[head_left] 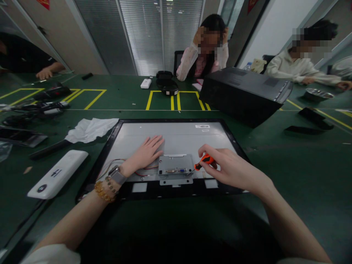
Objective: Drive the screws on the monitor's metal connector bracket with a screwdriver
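Note:
A monitor panel (176,141) with a black frame lies on the green table, its metal back facing up. Near its lower middle sits a metal bracket (176,163) with a blue video port and a pale one. My right hand (224,165) grips an orange and black screwdriver (206,159), whose shaft points down-left to the bracket's right side; whether the tip touches a screw is too small to tell. Flat on the panel, fingers spread, rests my left hand (147,152), just up and left of the bracket. Thin wires run beneath its wrist.
A white power bank (57,174) and a crumpled white cloth (90,130) lie to the left, beside cables (38,108). A big black casing (242,93) stands at the back right, with a metal bowl (318,94) beyond. Other people sit around the table.

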Demonstrator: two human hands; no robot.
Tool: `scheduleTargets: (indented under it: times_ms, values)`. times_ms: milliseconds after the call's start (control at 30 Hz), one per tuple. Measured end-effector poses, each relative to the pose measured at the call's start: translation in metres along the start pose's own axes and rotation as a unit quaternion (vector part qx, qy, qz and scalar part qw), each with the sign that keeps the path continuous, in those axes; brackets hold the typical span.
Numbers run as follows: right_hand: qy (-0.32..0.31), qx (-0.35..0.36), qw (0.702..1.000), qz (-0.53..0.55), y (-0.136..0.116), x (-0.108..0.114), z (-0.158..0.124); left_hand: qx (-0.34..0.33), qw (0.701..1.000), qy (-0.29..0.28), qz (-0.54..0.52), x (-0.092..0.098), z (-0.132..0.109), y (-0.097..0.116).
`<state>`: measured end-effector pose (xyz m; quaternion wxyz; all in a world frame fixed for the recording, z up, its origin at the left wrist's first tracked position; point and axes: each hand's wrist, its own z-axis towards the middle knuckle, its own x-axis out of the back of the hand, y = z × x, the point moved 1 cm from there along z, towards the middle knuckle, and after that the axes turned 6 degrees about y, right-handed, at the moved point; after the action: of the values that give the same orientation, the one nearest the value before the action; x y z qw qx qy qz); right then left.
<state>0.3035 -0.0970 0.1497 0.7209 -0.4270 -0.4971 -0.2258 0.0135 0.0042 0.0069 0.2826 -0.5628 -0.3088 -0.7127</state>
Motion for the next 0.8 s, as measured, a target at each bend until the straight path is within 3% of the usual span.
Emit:
scheduleTargets:
  times_ms: [233,567,800]
  values:
    - [0.014,0.002,0.998,-0.056,0.0032,-0.0033,0.0012,-0.003,1.0,0.006,0.005,-0.0017,0.0,-0.0011]
    - [0.004,0.036,0.999,0.011,-0.0035,0.0031,0.0005,-0.008,1.0,0.006,0.015,-0.0021,0.0,-0.0013]
    - [0.022,0.024,0.999,-0.019,0.0009,-0.0021,0.0014,-0.008,1.0,0.005,0.02,-0.0035,-0.0001,-0.0022]
